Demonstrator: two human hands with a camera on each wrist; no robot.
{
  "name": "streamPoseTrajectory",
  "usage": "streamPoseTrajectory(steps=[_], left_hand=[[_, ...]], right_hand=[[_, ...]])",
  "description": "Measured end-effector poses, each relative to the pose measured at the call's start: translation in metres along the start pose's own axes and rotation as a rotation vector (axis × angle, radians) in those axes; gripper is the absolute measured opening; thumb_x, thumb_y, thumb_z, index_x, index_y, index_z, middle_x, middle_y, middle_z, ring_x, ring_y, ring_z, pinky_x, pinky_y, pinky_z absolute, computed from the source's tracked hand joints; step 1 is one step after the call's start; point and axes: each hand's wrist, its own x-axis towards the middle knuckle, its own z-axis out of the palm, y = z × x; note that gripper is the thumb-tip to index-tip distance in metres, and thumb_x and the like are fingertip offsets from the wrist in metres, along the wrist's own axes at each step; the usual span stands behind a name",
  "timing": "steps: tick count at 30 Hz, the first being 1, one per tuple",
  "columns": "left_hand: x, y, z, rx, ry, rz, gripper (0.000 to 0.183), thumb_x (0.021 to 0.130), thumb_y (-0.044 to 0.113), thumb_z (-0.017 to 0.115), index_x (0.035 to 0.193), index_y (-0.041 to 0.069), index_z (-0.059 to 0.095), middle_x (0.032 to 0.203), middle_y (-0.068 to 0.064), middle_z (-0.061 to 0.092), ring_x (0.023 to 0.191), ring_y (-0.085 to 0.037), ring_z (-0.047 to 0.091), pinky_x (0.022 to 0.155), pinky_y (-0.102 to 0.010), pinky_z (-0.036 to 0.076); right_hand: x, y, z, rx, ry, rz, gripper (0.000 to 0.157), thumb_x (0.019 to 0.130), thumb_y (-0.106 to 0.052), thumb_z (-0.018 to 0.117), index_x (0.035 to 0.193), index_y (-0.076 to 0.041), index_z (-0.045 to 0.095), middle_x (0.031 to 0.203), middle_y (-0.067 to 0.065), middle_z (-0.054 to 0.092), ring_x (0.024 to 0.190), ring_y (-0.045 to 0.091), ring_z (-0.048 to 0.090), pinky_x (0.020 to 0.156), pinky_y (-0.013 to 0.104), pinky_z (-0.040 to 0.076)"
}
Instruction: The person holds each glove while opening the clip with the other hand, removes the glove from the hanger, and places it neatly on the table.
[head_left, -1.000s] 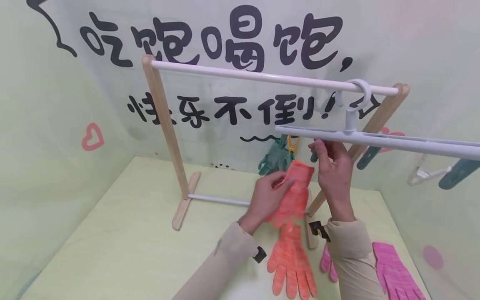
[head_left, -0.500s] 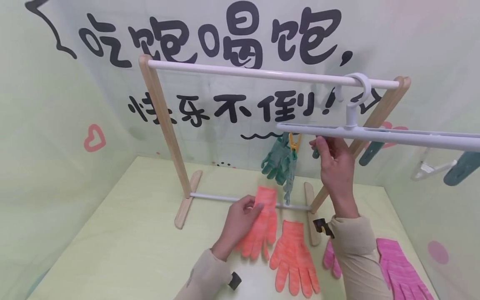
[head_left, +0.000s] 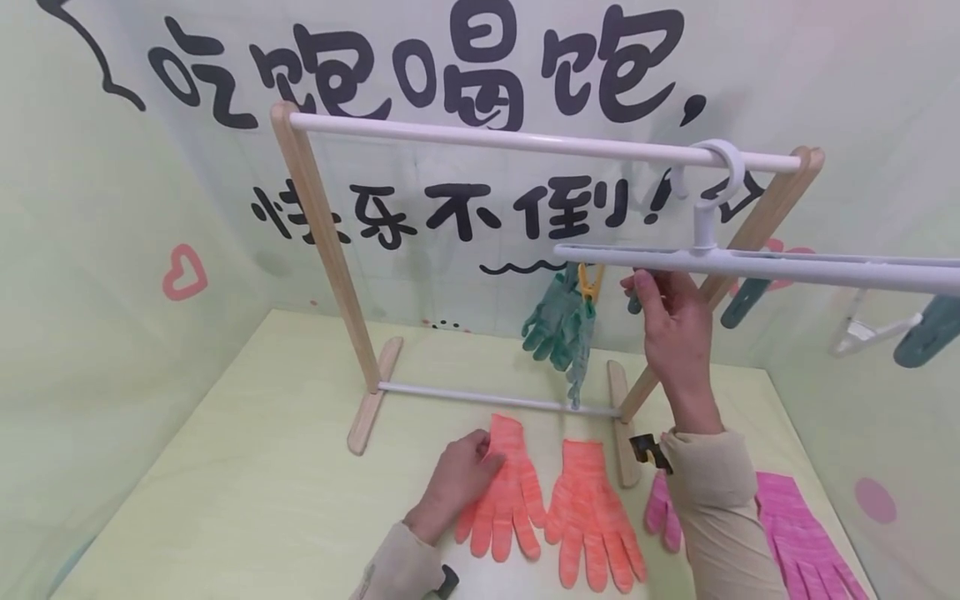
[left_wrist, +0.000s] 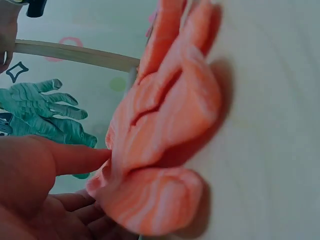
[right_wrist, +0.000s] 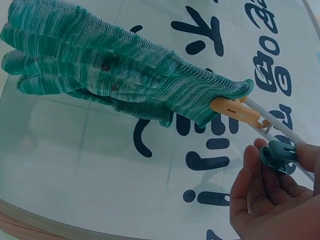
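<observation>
My left hand point(head_left: 456, 479) pinches an orange knit glove point(head_left: 510, 492) at its left edge near the cuff, low over the table. In the left wrist view, its thumb and fingers lie on either side of the fabric. A second orange glove point(head_left: 592, 508) lies flat to the right. Up at the grey-white hanger point(head_left: 787, 268), my right hand point(head_left: 678, 333) pinches a dark green clip point(right_wrist: 276, 156) whose lower end holds nothing. Beside that clip, a yellow clip point(right_wrist: 235, 111) grips a green knit glove point(right_wrist: 130, 70) hanging down; more green glove fabric hangs close by.
The hanger hooks over the white top bar point(head_left: 525, 143) of a wooden-legged rack. More green clips point(head_left: 746, 302) hang from the hanger's right part. Pink gloves point(head_left: 798, 521) lie at the table's right, partly behind my right sleeve. Lettered sheeting point(head_left: 465, 212) stands behind.
My left hand has moved down and left, bringing the orange glove from beneath the hanger to the table beside the other orange one. My right hand has stayed at the green clip.
</observation>
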Motion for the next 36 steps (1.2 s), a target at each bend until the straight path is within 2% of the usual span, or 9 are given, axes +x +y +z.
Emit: streamPoseTrajectory(steps=[2, 4, 11, 16, 21, 30, 36], left_hand=[[-0.0022, -0.0030, -0.0011, 0.059, -0.002, -0.006, 0.016, 0.090, 0.019, 0.068, 0.102, 0.009, 0.066, 0.072, -0.002, 0.061, 0.063, -0.012, 0.048, 0.058, -0.026, 0.041], [-0.0040, -0.0048, -0.0022, 0.101, 0.001, -0.006, 0.018, 0.090, 0.018, 0.069, 0.105, 0.009, 0.066, 0.076, 0.000, 0.062, 0.066, -0.012, 0.050, 0.059, -0.026, 0.041], [-0.0075, -0.0052, -0.0052, 0.146, -0.003, -0.012, 0.033, 0.090, 0.018, 0.071, 0.120, 0.005, 0.066, 0.096, -0.006, 0.071, 0.080, -0.014, 0.061, 0.071, -0.034, 0.053], [-0.0094, -0.0076, -0.0036, 0.162, 0.017, -0.017, 0.027, 0.088, 0.016, 0.072, 0.114, 0.009, 0.066, 0.085, 0.001, 0.063, 0.071, -0.012, 0.053, 0.063, -0.028, 0.046], [-0.0097, -0.0102, -0.0037, 0.231, 0.060, -0.001, 0.024, 0.086, 0.018, 0.073, 0.108, 0.016, 0.065, 0.079, 0.005, 0.052, 0.064, -0.009, 0.046, 0.054, -0.025, 0.037], [-0.0063, -0.0106, -0.0019, 0.258, 0.090, -0.021, 0.046, 0.083, 0.022, 0.077, 0.124, 0.012, 0.059, 0.090, -0.001, 0.058, 0.076, -0.011, 0.055, 0.057, -0.027, 0.043], [-0.0056, -0.0073, -0.0035, 0.262, 0.068, -0.015, 0.048, 0.083, 0.023, 0.078, 0.126, 0.012, 0.058, 0.091, -0.001, 0.058, 0.079, -0.013, 0.058, 0.058, -0.028, 0.044]], right_hand=[[0.0000, -0.0002, 0.0001, 0.000, -0.005, 0.002, 0.029, 0.102, -0.030, 0.054, 0.125, -0.015, 0.062, 0.103, 0.000, 0.069, 0.097, 0.012, 0.062, 0.080, 0.018, 0.046], [-0.0003, -0.0007, 0.0003, -0.005, -0.009, 0.010, 0.030, 0.102, -0.031, 0.054, 0.127, -0.017, 0.062, 0.103, 0.001, 0.069, 0.098, 0.012, 0.063, 0.080, 0.018, 0.046], [0.0007, -0.0023, -0.0002, -0.010, -0.007, 0.011, 0.029, 0.102, -0.030, 0.054, 0.127, -0.017, 0.062, 0.102, 0.000, 0.069, 0.097, 0.010, 0.063, 0.078, 0.019, 0.045], [0.0001, -0.0034, -0.0006, -0.023, -0.008, 0.013, 0.029, 0.102, -0.031, 0.054, 0.126, -0.016, 0.062, 0.100, -0.002, 0.069, 0.096, 0.009, 0.063, 0.078, 0.017, 0.045], [-0.0022, -0.0034, -0.0008, -0.040, -0.008, 0.028, 0.030, 0.102, -0.030, 0.054, 0.127, -0.016, 0.062, 0.101, -0.004, 0.069, 0.096, 0.007, 0.063, 0.084, 0.015, 0.047], [-0.0002, 0.0000, -0.0019, 0.002, -0.013, 0.006, 0.029, 0.102, -0.030, 0.055, 0.125, -0.014, 0.063, 0.099, -0.006, 0.070, 0.095, 0.007, 0.066, 0.083, 0.016, 0.049], [-0.0010, 0.0008, -0.0035, -0.003, -0.019, 0.021, 0.030, 0.102, -0.031, 0.054, 0.126, -0.015, 0.062, 0.101, -0.003, 0.070, 0.096, 0.007, 0.066, 0.086, 0.017, 0.049]])
